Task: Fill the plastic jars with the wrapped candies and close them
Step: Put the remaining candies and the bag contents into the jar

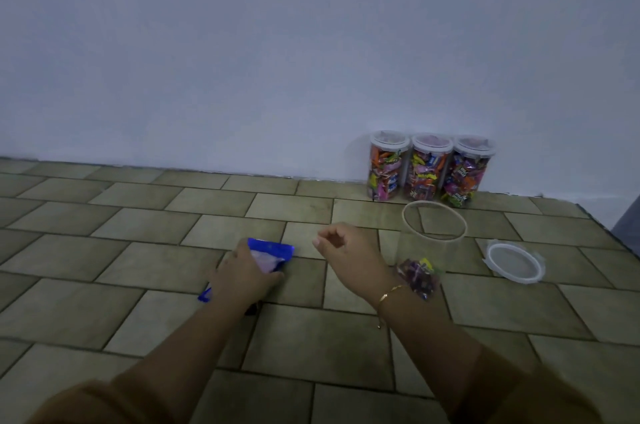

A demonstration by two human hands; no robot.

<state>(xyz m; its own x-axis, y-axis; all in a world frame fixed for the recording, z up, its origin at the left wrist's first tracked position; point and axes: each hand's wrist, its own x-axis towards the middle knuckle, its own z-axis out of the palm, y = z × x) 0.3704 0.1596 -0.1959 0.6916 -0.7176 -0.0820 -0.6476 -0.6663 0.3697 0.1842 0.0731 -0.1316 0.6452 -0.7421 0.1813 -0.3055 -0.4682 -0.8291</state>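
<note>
A clear open plastic jar stands on the tiled floor with a few wrapped candies at its bottom. Its clear lid lies flat to its right. My left hand grips a blue candy bag that lies on the floor left of the jar. My right hand hovers between the bag and the jar, fingers loosely curled with nothing visible in them. Three closed jars full of candies stand in a row against the wall behind the open jar.
A plain pale wall runs along the back of the tiled floor. A dark edge shows at the far right of the floor.
</note>
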